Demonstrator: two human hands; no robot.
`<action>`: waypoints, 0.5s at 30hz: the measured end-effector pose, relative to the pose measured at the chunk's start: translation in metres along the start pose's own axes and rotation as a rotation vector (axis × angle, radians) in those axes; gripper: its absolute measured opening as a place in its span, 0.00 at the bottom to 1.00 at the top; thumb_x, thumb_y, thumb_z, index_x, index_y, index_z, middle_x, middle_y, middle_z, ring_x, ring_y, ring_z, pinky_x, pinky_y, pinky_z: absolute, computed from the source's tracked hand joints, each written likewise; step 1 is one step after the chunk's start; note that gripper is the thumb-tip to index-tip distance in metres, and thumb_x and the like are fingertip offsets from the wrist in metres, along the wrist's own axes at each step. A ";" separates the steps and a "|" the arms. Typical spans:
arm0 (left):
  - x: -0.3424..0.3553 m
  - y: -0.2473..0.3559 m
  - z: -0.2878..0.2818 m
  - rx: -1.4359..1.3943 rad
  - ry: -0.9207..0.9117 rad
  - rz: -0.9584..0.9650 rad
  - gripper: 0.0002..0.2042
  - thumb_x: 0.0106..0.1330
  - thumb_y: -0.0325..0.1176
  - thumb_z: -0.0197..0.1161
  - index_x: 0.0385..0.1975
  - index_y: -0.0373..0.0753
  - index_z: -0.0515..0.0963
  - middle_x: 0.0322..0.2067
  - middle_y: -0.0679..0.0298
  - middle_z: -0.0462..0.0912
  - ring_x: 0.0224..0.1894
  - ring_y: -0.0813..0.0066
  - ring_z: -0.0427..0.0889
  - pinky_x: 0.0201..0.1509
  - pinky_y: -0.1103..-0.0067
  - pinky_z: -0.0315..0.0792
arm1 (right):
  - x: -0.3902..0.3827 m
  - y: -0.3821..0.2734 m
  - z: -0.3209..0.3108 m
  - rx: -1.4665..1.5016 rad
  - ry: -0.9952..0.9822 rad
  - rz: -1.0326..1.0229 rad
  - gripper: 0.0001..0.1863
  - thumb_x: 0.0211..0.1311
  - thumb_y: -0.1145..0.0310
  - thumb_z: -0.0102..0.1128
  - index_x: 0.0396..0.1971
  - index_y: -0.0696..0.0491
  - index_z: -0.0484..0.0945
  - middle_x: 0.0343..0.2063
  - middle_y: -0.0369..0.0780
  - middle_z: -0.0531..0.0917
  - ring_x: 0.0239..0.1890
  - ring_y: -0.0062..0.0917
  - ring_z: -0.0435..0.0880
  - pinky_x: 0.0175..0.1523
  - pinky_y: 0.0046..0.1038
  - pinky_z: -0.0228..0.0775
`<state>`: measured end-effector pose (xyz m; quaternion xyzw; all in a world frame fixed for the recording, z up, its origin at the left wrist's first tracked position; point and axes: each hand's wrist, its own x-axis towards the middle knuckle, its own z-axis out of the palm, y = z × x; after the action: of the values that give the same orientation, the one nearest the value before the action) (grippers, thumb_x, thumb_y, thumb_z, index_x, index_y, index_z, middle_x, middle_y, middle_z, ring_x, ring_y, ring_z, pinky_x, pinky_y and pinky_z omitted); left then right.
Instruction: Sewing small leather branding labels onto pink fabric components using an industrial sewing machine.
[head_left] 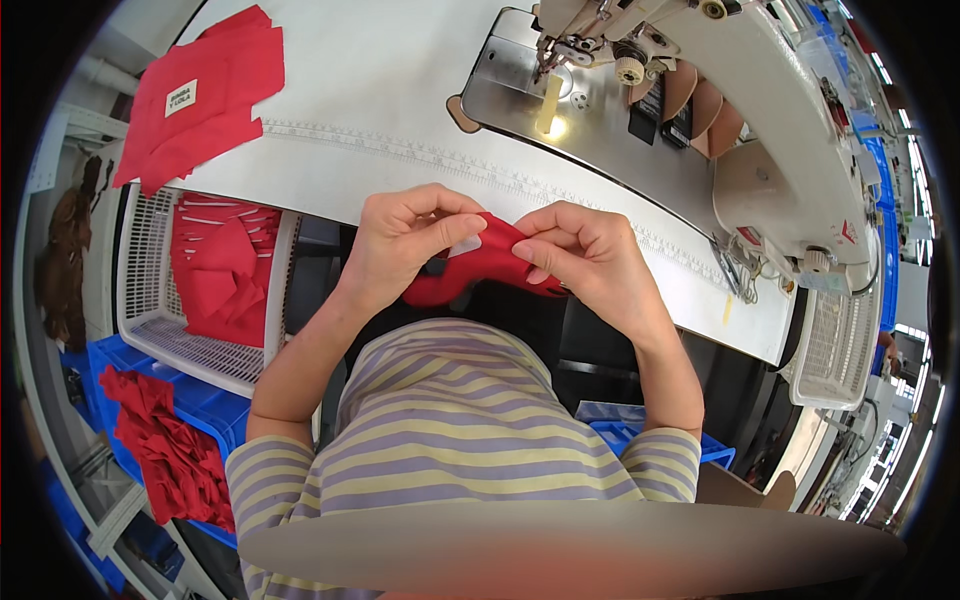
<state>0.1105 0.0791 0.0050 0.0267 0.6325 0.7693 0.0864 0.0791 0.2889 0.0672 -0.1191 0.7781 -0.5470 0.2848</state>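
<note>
A piece of red fabric [483,268] is stretched between my two hands, just off the table's near edge and above my lap. At its left end, my left hand [405,240] pinches it between thumb and fingertips, beside a small white patch [465,246] that looks like a label. My right hand [585,255] pinches the other end. Between the hands the cloth sags and folds over, and its lower part hangs against the dark space below. Both hands are in front of the sewing machine [600,60], apart from it.
Red fabric panels [225,80] lie stacked at the table's far left. A white basket [195,350] with red pieces stands left, above a blue crate [110,350] of crumpled red cloth [170,450]. A printed ruler [430,155] runs along the white table [350,60]. Thread snips [725,265] lie right.
</note>
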 end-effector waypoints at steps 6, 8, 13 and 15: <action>0.000 -0.001 0.002 -0.023 0.010 -0.003 0.04 0.63 0.22 0.62 0.34 0.29 0.80 0.28 0.64 0.82 0.30 0.83 0.78 0.34 0.85 0.70 | 0.001 0.005 0.002 0.000 0.041 -0.009 0.07 0.61 0.73 0.61 0.35 0.62 0.81 0.24 0.38 0.84 0.26 0.17 0.82 0.33 0.19 0.75; 0.001 -0.002 0.002 -0.018 0.011 -0.001 0.04 0.63 0.22 0.62 0.35 0.29 0.80 0.28 0.64 0.82 0.30 0.83 0.78 0.34 0.85 0.70 | 0.001 0.008 0.002 -0.029 0.059 -0.044 0.07 0.61 0.73 0.62 0.34 0.61 0.81 0.23 0.38 0.84 0.26 0.17 0.82 0.33 0.19 0.75; 0.000 -0.002 0.002 -0.019 0.015 -0.013 0.05 0.63 0.23 0.63 0.35 0.29 0.80 0.28 0.64 0.82 0.30 0.82 0.78 0.34 0.85 0.71 | 0.001 0.007 0.004 -0.044 0.082 -0.043 0.07 0.60 0.72 0.62 0.33 0.61 0.82 0.22 0.39 0.84 0.25 0.17 0.82 0.32 0.19 0.74; 0.000 -0.002 0.003 -0.033 0.031 -0.005 0.06 0.63 0.25 0.64 0.35 0.30 0.82 0.26 0.67 0.82 0.28 0.87 0.75 0.32 0.88 0.69 | 0.001 0.007 0.004 -0.047 0.083 -0.041 0.07 0.60 0.72 0.63 0.33 0.61 0.82 0.22 0.39 0.84 0.25 0.17 0.82 0.32 0.19 0.74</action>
<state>0.1114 0.0828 0.0040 0.0115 0.6212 0.7796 0.0790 0.0811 0.2878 0.0595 -0.1189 0.7992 -0.5389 0.2382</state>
